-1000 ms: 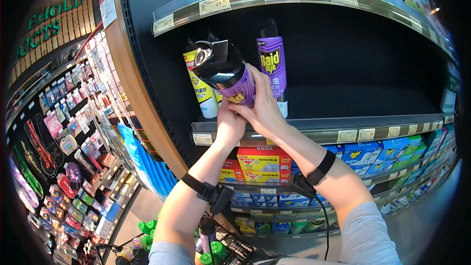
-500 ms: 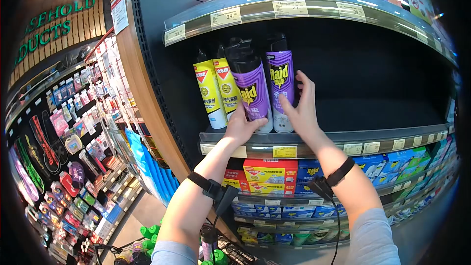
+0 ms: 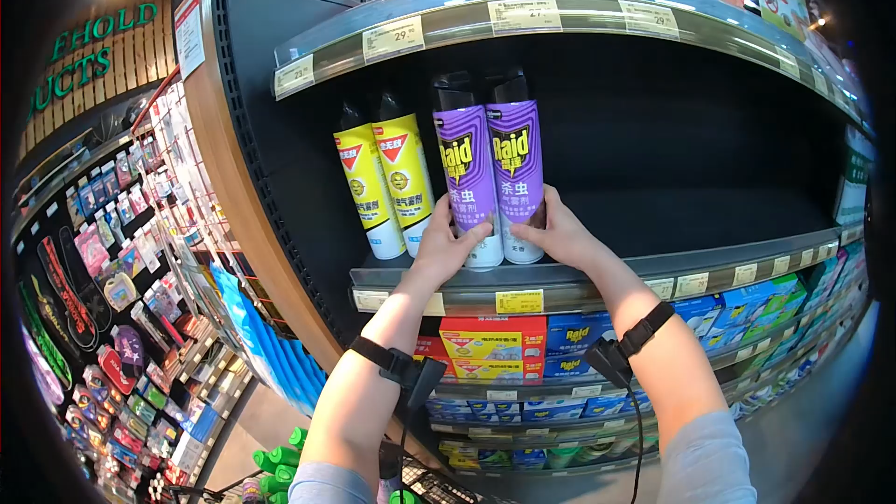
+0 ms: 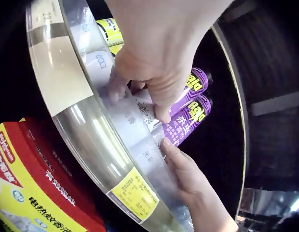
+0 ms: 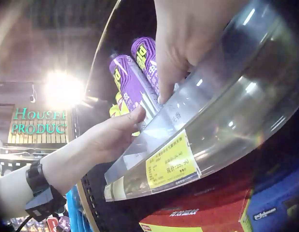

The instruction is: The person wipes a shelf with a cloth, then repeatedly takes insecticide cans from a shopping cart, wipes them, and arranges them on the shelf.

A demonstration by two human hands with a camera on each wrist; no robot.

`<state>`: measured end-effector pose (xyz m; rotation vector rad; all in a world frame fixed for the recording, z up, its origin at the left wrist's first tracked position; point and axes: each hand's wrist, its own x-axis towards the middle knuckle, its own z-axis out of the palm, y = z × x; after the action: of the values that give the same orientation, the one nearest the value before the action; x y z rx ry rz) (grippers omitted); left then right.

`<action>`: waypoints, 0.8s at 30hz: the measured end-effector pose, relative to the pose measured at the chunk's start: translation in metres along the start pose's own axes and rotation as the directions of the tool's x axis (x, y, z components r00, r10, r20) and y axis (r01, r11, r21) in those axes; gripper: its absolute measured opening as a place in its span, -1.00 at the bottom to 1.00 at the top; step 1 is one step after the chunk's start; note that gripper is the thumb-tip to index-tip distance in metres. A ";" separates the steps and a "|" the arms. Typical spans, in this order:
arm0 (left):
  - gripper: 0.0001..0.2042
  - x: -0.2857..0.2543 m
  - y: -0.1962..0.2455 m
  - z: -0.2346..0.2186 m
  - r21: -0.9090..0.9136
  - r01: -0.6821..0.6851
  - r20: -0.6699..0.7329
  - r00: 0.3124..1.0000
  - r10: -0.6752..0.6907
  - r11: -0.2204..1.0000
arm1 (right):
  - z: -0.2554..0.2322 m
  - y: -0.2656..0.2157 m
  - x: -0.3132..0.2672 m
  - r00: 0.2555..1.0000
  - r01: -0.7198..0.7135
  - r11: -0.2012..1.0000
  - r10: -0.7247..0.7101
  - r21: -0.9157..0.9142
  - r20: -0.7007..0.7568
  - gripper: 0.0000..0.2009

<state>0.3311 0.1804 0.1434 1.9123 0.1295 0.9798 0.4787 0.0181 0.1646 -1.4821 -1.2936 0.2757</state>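
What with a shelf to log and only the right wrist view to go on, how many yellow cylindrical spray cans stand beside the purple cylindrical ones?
Observer: Two. The head view shows both yellow-and-white, black-capped spray cans side by side, to the left of the purple cylindrical spray cans that the left hand and right hand hold.

Operator: My picture misses the front edge of the grey shelf above. What is on it?

Observer: Pale, rectangular price labels; the head view shows one reading 29 in large digits, above the yellow-and-white cans.
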 end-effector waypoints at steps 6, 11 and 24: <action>-0.19 0.000 -0.014 -0.001 0.209 -0.023 -0.028 0.999 0.029 0.978 | 0.002 -0.007 -0.004 0.999 -0.031 0.999 0.030 -0.032 -0.017 -0.26; -0.14 -0.013 0.018 0.003 0.535 0.104 -0.098 0.993 -0.061 0.838 | 0.002 -0.004 -0.003 0.999 -0.012 1.000 0.012 -0.016 -0.040 -0.25; -0.11 -0.013 0.022 0.004 0.669 0.157 -0.131 0.987 -0.092 0.727 | 0.005 -0.005 -0.001 0.995 -0.050 0.996 0.044 -0.068 -0.085 -0.25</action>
<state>0.3188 0.1600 0.1523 2.4772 0.7576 1.0043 0.4717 0.0193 0.1658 -1.5690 -1.2130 0.1989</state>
